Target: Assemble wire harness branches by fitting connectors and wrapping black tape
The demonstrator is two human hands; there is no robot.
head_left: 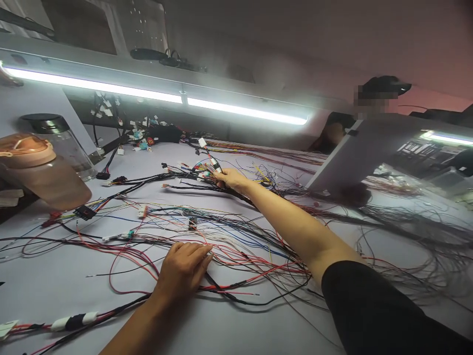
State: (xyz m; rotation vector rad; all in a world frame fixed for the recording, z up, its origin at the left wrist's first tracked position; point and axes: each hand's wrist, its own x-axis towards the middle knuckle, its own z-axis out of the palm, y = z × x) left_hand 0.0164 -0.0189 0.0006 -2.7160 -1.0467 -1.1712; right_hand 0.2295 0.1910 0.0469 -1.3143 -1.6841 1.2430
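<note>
My right hand (233,179), reaching far across the table, is closed around a wire harness branch (214,162) with a black-and-white wrapped section. A white connector (202,142) tips that branch. Beside these fingers lie more wire ends and black-sleeved harness branches (155,176). Nearer to me, my left hand (185,266) is curled with thumb and fingertips together at the loose red and black wires (236,256). A small pale bit shows at its fingertips, too little to name. Left of it lies a white and teal connector (118,236).
Two bottles, one pinkish (48,172) and one clear with a black lid (70,143), stand at the left. A lit tube lamp (244,111) hangs over the back. A white panel (336,158) rises at the right, with a person in a dark cap (384,86) beyond. Connectors (144,135) pile up behind.
</note>
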